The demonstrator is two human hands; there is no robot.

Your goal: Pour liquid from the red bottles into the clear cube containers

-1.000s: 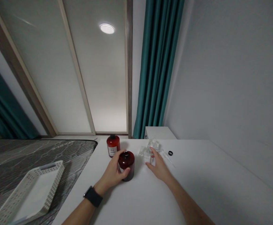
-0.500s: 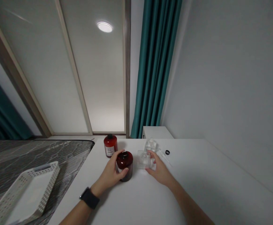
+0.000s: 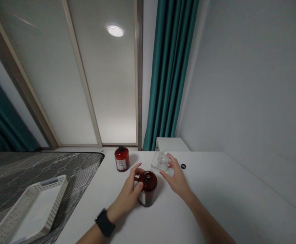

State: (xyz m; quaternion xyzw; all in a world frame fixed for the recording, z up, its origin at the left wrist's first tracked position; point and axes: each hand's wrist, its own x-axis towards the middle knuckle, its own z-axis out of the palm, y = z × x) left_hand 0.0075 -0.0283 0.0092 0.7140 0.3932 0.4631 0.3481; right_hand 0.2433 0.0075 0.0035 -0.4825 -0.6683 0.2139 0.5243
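Note:
A dark red-brown bottle [image 3: 150,196] with a rounded shoulder and an open neck stands upright on the white table. My left hand [image 3: 127,193], a black watch on its wrist, curves around the bottle's left side, with the thumb against the front and the index finger raised. To the right, my right hand [image 3: 174,176] grips a clear square container [image 3: 159,162] between thumb and fingers at its right edge. The container is tilted, and see-through material makes its details hard to tell. A small black ring [image 3: 183,166] lies just right of my right hand.
Another red bottle [image 3: 121,160], with a black cap and pale label, stands at the table's back left. A white perforated basket [image 3: 52,200] is on the grey-patterned surface left of the table [image 3: 178,220]. A white cabinet [image 3: 172,144] stands beyond the back edge.
The dark bottle has moved right and nearer to me with my left hand. My right hand has lifted and tilted the clear container away from me. The clear pieces and thin strip behind it no longer show plainly.

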